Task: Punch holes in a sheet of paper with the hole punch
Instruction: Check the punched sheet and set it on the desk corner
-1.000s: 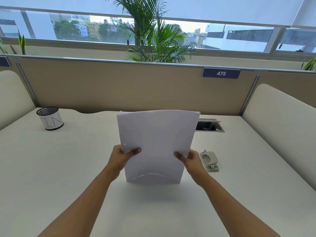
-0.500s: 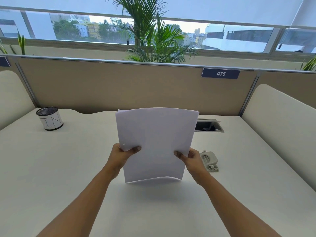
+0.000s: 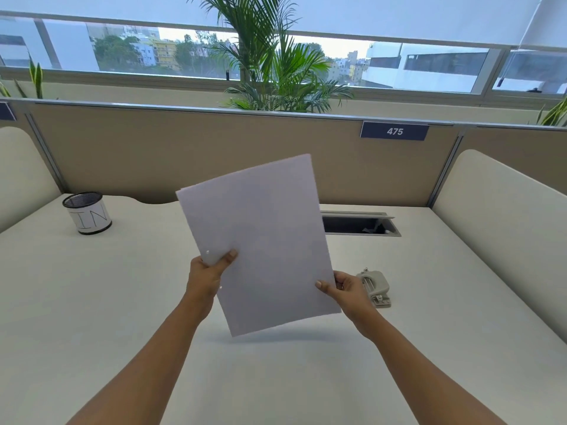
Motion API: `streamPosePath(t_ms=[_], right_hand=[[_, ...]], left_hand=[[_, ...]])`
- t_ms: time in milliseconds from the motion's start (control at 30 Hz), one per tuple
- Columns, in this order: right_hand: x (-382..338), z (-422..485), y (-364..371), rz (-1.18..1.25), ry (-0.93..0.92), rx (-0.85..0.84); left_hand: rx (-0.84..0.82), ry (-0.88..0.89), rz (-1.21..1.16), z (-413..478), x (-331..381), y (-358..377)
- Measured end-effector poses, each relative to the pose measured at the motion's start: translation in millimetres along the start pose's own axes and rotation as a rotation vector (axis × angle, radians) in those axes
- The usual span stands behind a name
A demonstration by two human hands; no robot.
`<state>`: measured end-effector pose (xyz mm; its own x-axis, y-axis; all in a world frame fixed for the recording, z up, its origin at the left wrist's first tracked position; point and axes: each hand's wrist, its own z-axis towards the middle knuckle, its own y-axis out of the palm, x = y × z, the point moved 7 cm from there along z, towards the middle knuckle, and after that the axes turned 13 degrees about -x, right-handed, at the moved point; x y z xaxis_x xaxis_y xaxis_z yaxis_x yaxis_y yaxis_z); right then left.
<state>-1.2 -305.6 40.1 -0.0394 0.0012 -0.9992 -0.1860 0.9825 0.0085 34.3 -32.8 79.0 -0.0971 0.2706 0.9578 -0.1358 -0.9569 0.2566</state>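
Sheet of paper (image 3: 260,243) held tilted above the desk (image 3: 92,302), clear of the surface. Left hand (image 3: 204,276) pinches its left edge, thumb on front; two small holes there, possibly punched. Right hand (image 3: 346,291) grips the lower right edge. Hole punch (image 3: 374,286) sits on the desk just beyond the right hand.

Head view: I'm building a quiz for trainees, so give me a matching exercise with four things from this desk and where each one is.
Things:
1. sheet of paper
2. hole punch
3. mesh cup
4. number plate 475

Places:
A. on the partition, upper right
B. on the desk, far left
C. on the desk, just beyond the right hand
D. held tilted above the desk, in the grip of the left hand and the right hand

Pairs: 1-D, 2-C, 3-B, 4-A
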Motion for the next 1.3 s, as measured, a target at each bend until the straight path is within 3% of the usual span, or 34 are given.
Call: streamPosePath(t_ms=[300, 500, 700, 833, 1000, 1100, 1300], right_hand=[[6, -4, 13, 0.112, 0.021, -0.022], [3, 4, 31, 0.175, -0.047, 0.005], [-5, 4, 1, 0.148, -0.074, 0.122], [-9, 2, -23, 0.135, -0.092, 0.207], [-13, 4, -26, 0.029, -0.078, 0.208], [-13, 5, -22, -0.039, -0.068, 0.205], [-18, 6, -17, -0.065, -0.066, 0.232]], left_hand=[[0.257, 0.052, -0.296, -6, -7, -7], [0.238, 0.003, -0.386, -10, -19, 6], [0.253, 0.054, -0.345, -6, -1, -29], [0.211, 0.066, -0.104, -3, 14, -62], [-0.009, -0.079, 0.283, 2, 11, -64], [-0.079, -0.145, 0.331, 2, -1, -60], [-0.007, -0.122, 0.287, -3, -10, -66]])
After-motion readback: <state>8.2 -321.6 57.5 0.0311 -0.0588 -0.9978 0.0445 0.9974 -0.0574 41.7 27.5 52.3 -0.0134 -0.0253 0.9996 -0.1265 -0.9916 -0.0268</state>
